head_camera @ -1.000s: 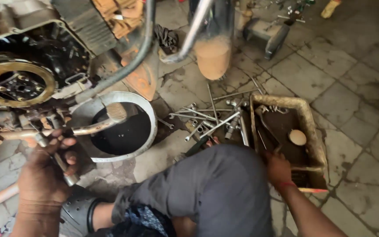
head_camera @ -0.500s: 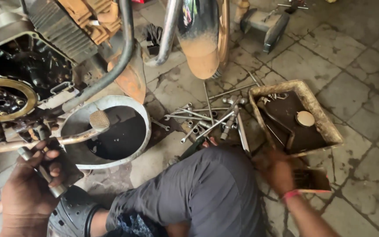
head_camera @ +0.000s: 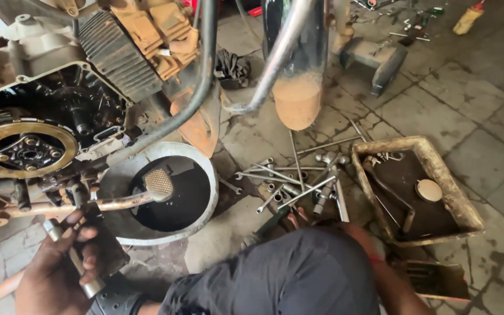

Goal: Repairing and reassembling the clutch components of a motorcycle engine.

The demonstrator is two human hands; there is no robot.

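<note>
Above the left hand (head_camera: pixel 59 274) stands the biggest thing here, an opened motorcycle engine (head_camera: pixel 59 111), its side cover off and a brass-coloured clutch plate (head_camera: pixel 24 153) exposed, black with oil. Just right of that hand sits a round drain pan (head_camera: pixel 170 195) holding dark oil, with the ribbed foot pedal (head_camera: pixel 158 184) reaching over its rim. Further right, past the person's dark-trousered knee (head_camera: pixel 298 274), a grimy rectangular tray (head_camera: pixel 418 192) holds small parts, and between pan and tray lies a scatter of long wrenches and sockets (head_camera: pixel 298 184) on the stone floor.

The left hand is curled around a short steel socket tool (head_camera: pixel 71 256), fingers wrapped over its middle, one end poking out above the thumb and the other below the palm. It sits low, just under the engine's bottom edge. The tool looks stiff and fairly heavy for its size, and probably slick with oil, so a full-fist hold across the shank seems the safest grip.

The right hand (head_camera: pixel 360 236) is mostly hidden behind the knee, reaching toward the wrenches near the tray; whether it is open or holding anything cannot be told.
</note>
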